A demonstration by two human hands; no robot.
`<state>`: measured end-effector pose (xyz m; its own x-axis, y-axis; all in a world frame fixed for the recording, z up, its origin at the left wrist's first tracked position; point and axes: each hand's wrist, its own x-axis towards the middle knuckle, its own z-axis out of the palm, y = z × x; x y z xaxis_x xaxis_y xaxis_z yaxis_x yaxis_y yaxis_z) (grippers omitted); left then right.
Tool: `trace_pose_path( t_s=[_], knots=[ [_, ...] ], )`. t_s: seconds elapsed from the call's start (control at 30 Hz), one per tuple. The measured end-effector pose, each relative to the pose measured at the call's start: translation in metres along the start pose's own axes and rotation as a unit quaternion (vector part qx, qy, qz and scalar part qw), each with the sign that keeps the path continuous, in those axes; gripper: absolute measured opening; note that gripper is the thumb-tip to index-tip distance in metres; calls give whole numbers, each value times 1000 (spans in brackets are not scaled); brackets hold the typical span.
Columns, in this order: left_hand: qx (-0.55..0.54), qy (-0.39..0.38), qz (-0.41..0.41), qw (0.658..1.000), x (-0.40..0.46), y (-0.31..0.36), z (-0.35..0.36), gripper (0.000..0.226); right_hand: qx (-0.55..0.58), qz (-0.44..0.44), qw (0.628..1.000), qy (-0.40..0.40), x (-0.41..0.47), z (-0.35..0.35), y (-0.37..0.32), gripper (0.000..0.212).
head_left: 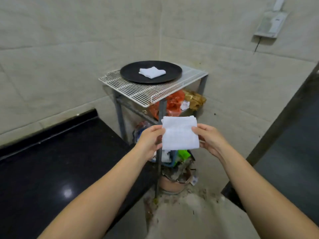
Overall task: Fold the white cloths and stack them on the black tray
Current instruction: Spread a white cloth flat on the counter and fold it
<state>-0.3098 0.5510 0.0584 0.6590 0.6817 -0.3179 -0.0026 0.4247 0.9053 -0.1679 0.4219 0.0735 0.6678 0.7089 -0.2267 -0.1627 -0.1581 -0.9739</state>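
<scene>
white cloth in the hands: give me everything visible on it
The white woven cloth is folded into a rough rectangle with layered edges along its top, held upright in the air in front of the metal rack. The left hand pinches its left edge, the right hand its right edge. Nothing else touches it.

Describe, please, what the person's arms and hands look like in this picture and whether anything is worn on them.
Both forearms are bare as far as the frame shows: no sleeves reach into view. The left hand and the right hand wear no gloves, and no watch, bracelet or ring can be seen on them. No markings show on either arm.
</scene>
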Motion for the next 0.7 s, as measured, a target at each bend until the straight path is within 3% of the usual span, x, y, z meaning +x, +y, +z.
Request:
trace_pose_path(
  t_s=[0.2,0.37,0.53,0.7],
  knots=[
    [25,35,110,993,84,93,34,10,-6,-82,996,-27,122,-1,-87,13],
    [68,129,182,973,168,156,38,13,-96,-153,979,-92,240,18,-147,16],
    [46,237,157,958,261,200,36,9,-174,-167,956,-165,364,52,-185,24],
    [43,321,118,939,331,215,19,14,-257,-173,926,-215,453,89,-195,12]
  ],
)
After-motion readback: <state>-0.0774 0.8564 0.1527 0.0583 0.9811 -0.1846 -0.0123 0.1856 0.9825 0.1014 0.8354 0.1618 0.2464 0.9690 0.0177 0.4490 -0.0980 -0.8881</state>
